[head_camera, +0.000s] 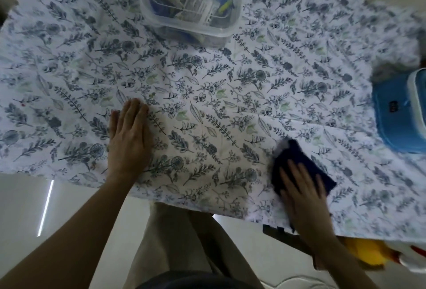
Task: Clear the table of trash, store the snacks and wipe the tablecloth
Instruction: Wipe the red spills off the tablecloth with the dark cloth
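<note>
Head view: right hand [302,199] flat on cloth [296,156] near tablecloth [230,76] edge, left hand [129,138] flat.

L hand [129,136] flat on tablecloth [207,95], R hand [304,199] presses dark cloth [297,164] near front edge

A pale grey, glossy tiled floor [80,208] fills the lower left, seen from above in dim, even light. One thin, bright white streak of reflected light [46,208] runs almost straight up and down across it. The same pale floor shows again in the top right corner. At the far upper left edge lies a dark, shadowed patch [5,3], too dim to make out. Low on the right, a dark flat bar [279,234] juts out above the floor, and just beside it sits a blurred yellow object [366,254].
</note>
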